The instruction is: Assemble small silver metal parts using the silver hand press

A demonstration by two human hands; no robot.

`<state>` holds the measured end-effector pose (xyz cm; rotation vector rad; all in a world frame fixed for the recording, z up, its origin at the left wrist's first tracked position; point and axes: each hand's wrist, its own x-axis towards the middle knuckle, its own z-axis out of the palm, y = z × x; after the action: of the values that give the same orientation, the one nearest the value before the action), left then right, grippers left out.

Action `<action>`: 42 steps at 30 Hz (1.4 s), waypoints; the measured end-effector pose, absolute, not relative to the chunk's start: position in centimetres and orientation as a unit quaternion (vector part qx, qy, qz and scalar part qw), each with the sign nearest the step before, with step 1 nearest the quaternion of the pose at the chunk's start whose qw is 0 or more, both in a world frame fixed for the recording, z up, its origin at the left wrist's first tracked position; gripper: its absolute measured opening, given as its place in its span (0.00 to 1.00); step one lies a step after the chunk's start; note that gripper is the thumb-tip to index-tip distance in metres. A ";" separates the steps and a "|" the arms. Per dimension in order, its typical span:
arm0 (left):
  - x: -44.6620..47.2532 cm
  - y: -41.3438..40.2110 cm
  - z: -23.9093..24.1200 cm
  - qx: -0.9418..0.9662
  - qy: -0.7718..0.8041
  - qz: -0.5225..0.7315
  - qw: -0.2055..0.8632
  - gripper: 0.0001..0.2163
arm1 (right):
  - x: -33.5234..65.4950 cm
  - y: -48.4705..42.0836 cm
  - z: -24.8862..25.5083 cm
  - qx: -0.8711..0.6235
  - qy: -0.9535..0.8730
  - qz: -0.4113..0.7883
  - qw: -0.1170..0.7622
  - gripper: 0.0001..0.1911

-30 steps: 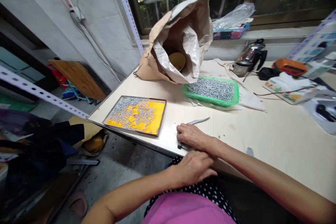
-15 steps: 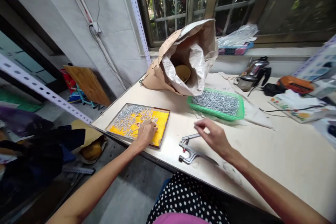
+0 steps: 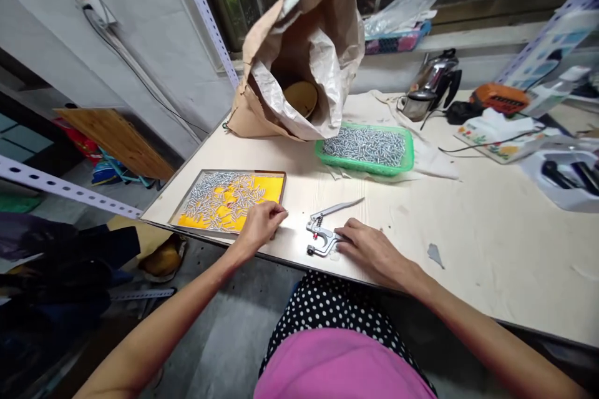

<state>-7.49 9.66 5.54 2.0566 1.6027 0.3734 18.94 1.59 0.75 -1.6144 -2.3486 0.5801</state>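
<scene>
A silver plier-like hand tool [image 3: 324, 229] lies on the pale table near its front edge. My right hand [image 3: 369, 250] rests over the tool's lower handle, fingers curled around it. My left hand [image 3: 261, 224] sits by the right front corner of a shallow yellow tray [image 3: 275, 187], fingers pinched together; whatever it holds is too small to see. The tray holds several small silver metal pieces [image 3: 219, 198]. Further back a green basket [image 3: 364, 165] is full of the same silver pieces.
A large crumpled paper sack [image 3: 304, 56] stands open behind the basket. A kettle [image 3: 428, 88], an orange device [image 3: 498, 98], papers and cables lie at the right rear. A perforated metal rail [image 3: 65, 188] crosses at left. The table's front edge [image 3: 421, 296] is close to my lap.
My left hand drew back from the tray's pieces to its corner. My right hand came down from above the table onto the tool's handle. The view tilted down.
</scene>
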 end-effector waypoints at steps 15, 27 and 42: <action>-2.4 6.3 0.6 0.559 0.612 0.141 0.541 0.11 | 17.8 0.8 -1.2 -0.603 -0.787 0.079 0.102 0.07; -2.1 6.3 1.1 0.570 0.643 0.076 0.506 0.06 | 17.6 0.8 -1.4 -0.612 -0.782 0.066 0.100 0.07; -2.5 6.5 1.5 0.562 0.625 0.025 0.541 0.08 | 23.2 4.9 -0.4 -0.555 -0.816 0.158 0.037 0.58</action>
<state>-2.47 6.53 1.52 1.3361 1.4852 0.0601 23.16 4.89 -0.40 -1.7024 -2.5054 0.4861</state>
